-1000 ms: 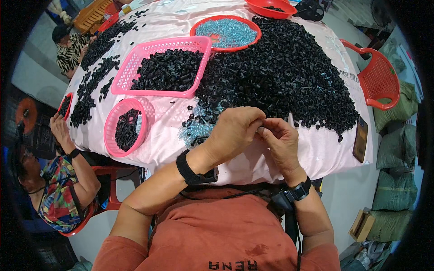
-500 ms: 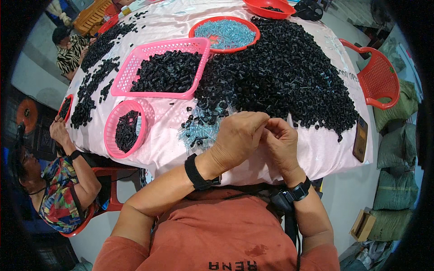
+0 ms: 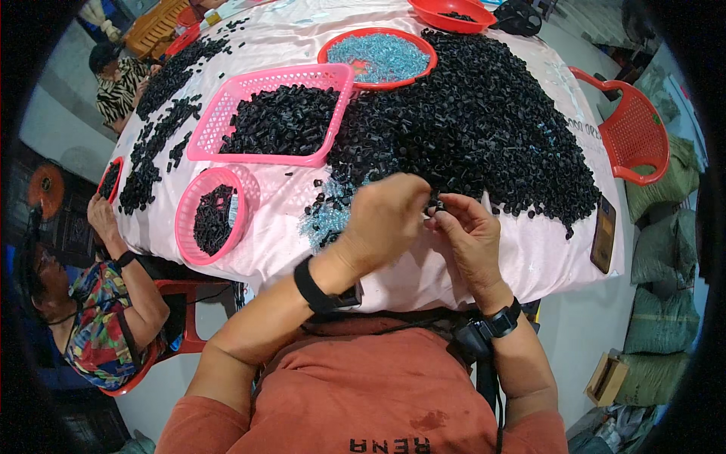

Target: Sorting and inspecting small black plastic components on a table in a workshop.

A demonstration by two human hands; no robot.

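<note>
My right hand point(image 3: 470, 236) pinches a small black plastic piece point(image 3: 433, 204) between thumb and fingers, above the near edge of the big heap of black plastic pieces point(image 3: 484, 121). Just left of it, my left hand point(image 3: 384, 221) is slightly blurred, its fingers curled inward; what they hold, if anything, is hidden. Below and beside the left hand lies a small pile of clear bluish pieces point(image 3: 324, 213) with some black ones mixed in. A red bowl point(image 3: 324, 59) of similar clear bluish pieces stands at the heap's far side.
A pink rectangular basket point(image 3: 257, 157) and a pink round basket point(image 3: 181, 227) hold black pieces. A phone point(image 3: 603, 234) lies at the table's right edge, near a red chair point(image 3: 639, 129). Another person point(image 3: 106, 325) sits at the left, one hand by a red dish point(image 3: 110, 180).
My left hand has drawn slightly left and up, apart from the right. The black piece in my right fingers now shows.
</note>
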